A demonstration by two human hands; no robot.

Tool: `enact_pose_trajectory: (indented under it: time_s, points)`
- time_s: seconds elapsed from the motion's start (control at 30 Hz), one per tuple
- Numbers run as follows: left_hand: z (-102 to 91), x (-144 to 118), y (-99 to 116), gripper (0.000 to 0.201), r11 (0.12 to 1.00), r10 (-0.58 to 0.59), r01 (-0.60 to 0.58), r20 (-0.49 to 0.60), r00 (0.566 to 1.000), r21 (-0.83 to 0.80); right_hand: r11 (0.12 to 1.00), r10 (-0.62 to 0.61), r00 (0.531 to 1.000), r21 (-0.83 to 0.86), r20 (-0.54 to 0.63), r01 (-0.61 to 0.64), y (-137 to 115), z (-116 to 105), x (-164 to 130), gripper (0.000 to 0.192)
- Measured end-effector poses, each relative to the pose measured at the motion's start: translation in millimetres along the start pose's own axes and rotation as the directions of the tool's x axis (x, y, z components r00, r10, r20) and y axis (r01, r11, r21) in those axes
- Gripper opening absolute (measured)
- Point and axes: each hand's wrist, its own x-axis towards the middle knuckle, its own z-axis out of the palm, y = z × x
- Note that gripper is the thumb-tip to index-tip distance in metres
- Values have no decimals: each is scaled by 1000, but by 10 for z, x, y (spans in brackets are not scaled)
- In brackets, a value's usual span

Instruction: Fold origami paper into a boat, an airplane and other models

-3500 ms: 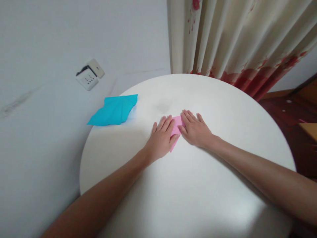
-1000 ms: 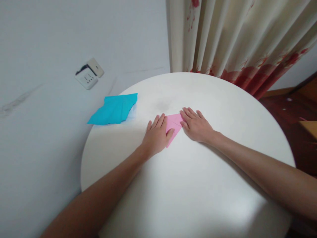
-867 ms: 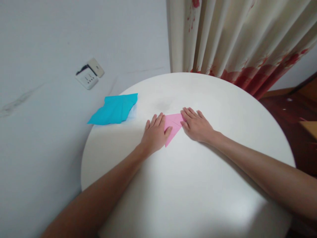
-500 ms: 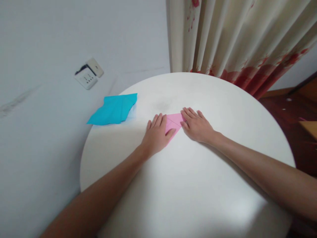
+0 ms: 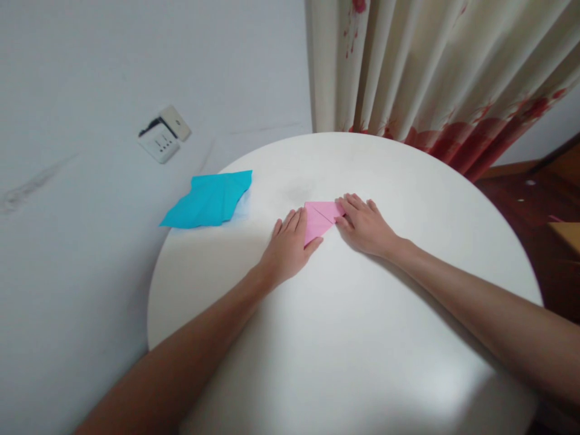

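A folded pink paper (image 5: 318, 219) with a diagonal crease lies on the round white table (image 5: 353, 338). My left hand (image 5: 286, 244) rests beside its left edge, fingers stretched out and thumb spread away along the lower side. At the paper's right end, my right hand (image 5: 365, 226) has its fingers over the corner and its thumb at the near edge, holding it. That corner is hidden under the fingers.
Wavy blue sheets (image 5: 208, 200) lie at the table's left rim, partly over the edge. A wall with a socket plate (image 5: 159, 143) stands at the left. Behind the table hangs a cream and red curtain (image 5: 408, 72).
The pink paper has shifted slightly away and to the right, together with my right hand. My left hand stays nearly in place; its thumb now lies at the paper's lower edge.
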Motion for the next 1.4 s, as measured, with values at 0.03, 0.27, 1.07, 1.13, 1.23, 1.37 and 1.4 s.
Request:
enact_pose_trajectory:
  time_s: [0.03,0.27,1.07,1.13,1.23,1.37,1.4]
  points:
    - [-6,8,-15,70,1000,4,-4,-7,1000,-4,1000,-23,1000,13,7,23,16,-8,3,56]
    - [-6,34,-69,59,1000,14,-15,-41,999,-24,997,-51,999,50,1,51,39,-30,-5,54]
    - [-47,55,-69,51,996,-35,31,-50,998,-79,981,-71,987,169,-144,95,-14,-92,22,34]
    - [-44,56,-72,51,996,-36,32,-52,998,-84,986,-47,987,149,-153,70,-15,-93,14,36]
    - [-35,56,-80,50,997,-30,25,-61,998,-76,992,-28,987,118,-156,47,-22,-98,7,35]
    - [-20,58,-96,52,999,-11,7,-80,997,-46,991,-52,988,116,-147,69,-38,-110,5,35]
    - [-18,59,-98,52,999,-8,4,-84,996,-42,989,-61,987,121,-147,79,-43,-113,4,35]
